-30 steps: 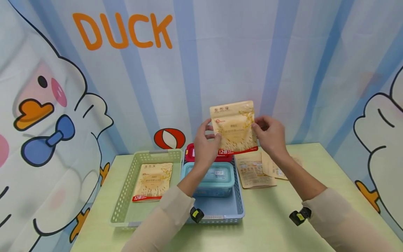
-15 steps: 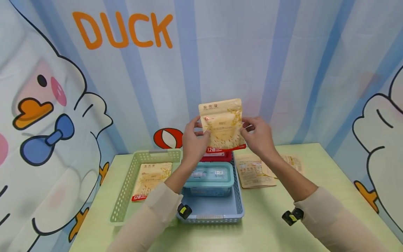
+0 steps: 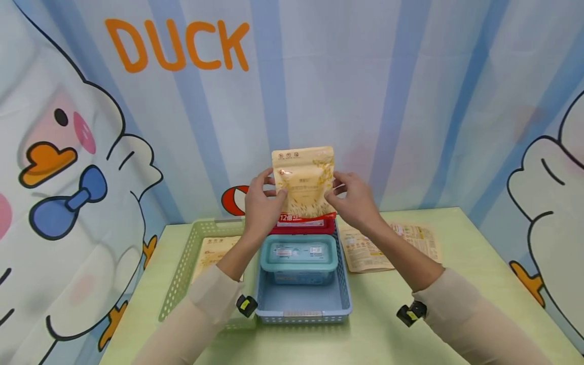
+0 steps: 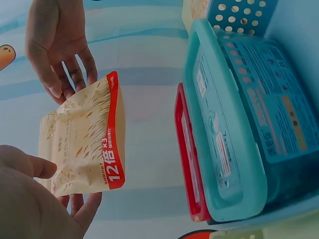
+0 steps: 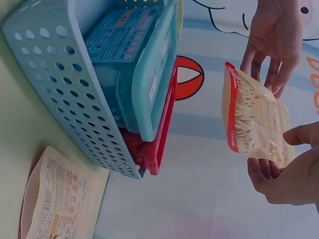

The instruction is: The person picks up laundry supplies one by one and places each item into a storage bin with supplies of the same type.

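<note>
A cream stand-up pouch (image 3: 303,182) with a red bottom strip hangs upright in the air, over the back of the blue basket (image 3: 301,299). My left hand (image 3: 264,208) pinches its left edge, thumb on the front and fingers behind. At the opposite edge my right hand (image 3: 356,200) pinches it the same way. Both wrist views show the pouch (image 4: 84,139) between the two hands, its red strip toward the baskets. Inside the blue basket stand a teal-lidded box (image 3: 298,253) and, behind it, a red-lidded box (image 3: 303,229).
Left of the blue basket is a green basket (image 3: 175,284) with a similar cream pouch (image 3: 216,248) lying in it, partly hidden by my left arm. More pouches (image 3: 369,253) lie back-side up on the table at right. A printed curtain (image 3: 319,76) hangs behind the table.
Both hands have carried the pouch leftward, from above the right side of the blue basket to above its middle. The grip on both edges stays. The baskets and boxes have not moved.
</note>
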`<state>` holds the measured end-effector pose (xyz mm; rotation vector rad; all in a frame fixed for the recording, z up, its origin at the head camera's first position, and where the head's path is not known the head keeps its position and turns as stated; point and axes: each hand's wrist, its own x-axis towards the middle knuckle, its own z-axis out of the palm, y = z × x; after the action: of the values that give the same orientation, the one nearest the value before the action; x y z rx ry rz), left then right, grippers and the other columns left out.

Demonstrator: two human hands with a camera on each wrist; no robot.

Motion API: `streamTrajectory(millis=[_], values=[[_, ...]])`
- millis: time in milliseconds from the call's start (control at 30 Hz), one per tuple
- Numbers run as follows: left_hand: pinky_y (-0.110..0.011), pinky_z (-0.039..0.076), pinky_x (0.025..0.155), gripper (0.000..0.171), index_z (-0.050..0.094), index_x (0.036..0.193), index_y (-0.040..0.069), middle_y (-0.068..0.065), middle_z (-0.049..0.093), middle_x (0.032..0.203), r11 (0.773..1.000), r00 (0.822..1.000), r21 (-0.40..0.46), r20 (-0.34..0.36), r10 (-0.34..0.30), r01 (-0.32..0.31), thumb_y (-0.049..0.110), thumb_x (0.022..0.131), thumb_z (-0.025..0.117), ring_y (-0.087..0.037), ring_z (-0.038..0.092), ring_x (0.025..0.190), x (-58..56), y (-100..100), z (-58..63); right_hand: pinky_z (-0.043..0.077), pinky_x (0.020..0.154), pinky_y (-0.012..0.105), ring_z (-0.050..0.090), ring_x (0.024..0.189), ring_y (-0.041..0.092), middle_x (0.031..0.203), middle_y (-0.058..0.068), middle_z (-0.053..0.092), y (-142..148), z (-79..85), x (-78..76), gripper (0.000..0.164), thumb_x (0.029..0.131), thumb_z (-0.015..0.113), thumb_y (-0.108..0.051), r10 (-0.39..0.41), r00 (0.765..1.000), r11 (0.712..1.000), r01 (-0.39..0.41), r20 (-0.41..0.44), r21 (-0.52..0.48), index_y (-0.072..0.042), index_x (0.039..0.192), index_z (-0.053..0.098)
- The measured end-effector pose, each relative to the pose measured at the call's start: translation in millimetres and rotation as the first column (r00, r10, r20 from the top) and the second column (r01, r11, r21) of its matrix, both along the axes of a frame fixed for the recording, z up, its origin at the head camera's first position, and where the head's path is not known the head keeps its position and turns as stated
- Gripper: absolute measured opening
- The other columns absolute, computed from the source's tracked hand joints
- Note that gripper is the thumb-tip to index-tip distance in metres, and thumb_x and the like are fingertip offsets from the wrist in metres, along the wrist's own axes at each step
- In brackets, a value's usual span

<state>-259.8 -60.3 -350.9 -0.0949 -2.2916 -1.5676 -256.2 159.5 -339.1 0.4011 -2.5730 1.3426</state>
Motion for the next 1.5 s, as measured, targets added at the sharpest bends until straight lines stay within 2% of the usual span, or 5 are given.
streamTrajectory(millis=[200, 733, 1000, 1267, 1500], values=[[-0.04, 0.056, 0.083, 0.058, 0.051, 0.156, 0.012, -0.008, 0.058, 0.129, 0.999, 1.0, -0.047, 0.029, -0.001, 0.002, 0.017, 0.102, 0.07, -0.027, 0.062, 0.108, -0.8, -12, 4.2, 0.055, 0.086, 0.044, 0.065, 0.116, 0.033, 0.13, 0.019, 0.057, -9, -0.5, 0.1, 0.062, 0.101, 0.062, -0.015, 0.03, 0.999, 0.999, -0.03, 0.019, -0.012, 0.003, 0.158, 0.044], [-0.046, 0.054, 0.093, 0.054, 0.052, 0.152, 0.006, -0.012, 0.061, 0.136, 0.993, 0.999, -0.114, 0.051, 0.011, -0.005, 0.019, 0.103, 0.069, -0.029, 0.062, 0.117, 0.5, -53, 20.3, 0.055, 0.079, 0.037, 0.061, 0.12, 0.03, 0.136, 0.017, 0.054, -46, 9.6, 8.0, 0.066, 0.102, 0.063, -0.016, 0.085, 0.992, 0.992, -0.075, 0.096, -0.097, -0.001, 0.162, 0.04], [-0.05, 0.055, 0.093, 0.057, 0.048, 0.157, 0.008, -0.012, 0.059, 0.141, 0.978, 0.997, -0.207, 0.077, 0.009, 0.008, 0.027, 0.106, 0.065, -0.032, 0.061, 0.122, 3.5, -74, 29.9, 0.057, 0.08, 0.034, 0.06, 0.118, 0.028, 0.132, 0.014, 0.054, -66, 13.2, 9.5, 0.069, 0.103, 0.065, -0.017, 0.09, 0.985, 0.985, -0.067, 0.149, -0.157, -0.002, 0.164, 0.037], [-0.053, 0.054, 0.097, 0.062, 0.039, 0.162, 0.009, -0.017, 0.056, 0.144, 0.969, 0.992, -0.247, 0.123, 0.021, 0.01, 0.031, 0.108, 0.061, -0.035, 0.059, 0.126, 6.2, -88, 27.5, 0.061, 0.086, 0.038, 0.061, 0.118, 0.027, 0.132, 0.013, 0.056, -85, 4.7, 7.7, 0.069, 0.105, 0.067, -0.018, 0.09, 0.973, 0.968, -0.035, 0.214, -0.247, -0.004, 0.165, 0.035], [-0.057, 0.052, 0.1, 0.067, 0.033, 0.165, 0.008, -0.02, 0.054, 0.147, 0.959, 0.989, -0.283, 0.147, 0.026, 0.017, 0.033, 0.109, 0.059, -0.038, 0.057, 0.129, 9.4, -103, 25.7, 0.06, 0.09, 0.038, 0.06, 0.125, 0.03, 0.138, 0.013, 0.059, -95, -6.4, 6.9, 0.062, 0.103, 0.06, -0.013, 0.139, 0.972, 0.951, -0.077, 0.192, -0.298, -0.005, 0.162, 0.04]])
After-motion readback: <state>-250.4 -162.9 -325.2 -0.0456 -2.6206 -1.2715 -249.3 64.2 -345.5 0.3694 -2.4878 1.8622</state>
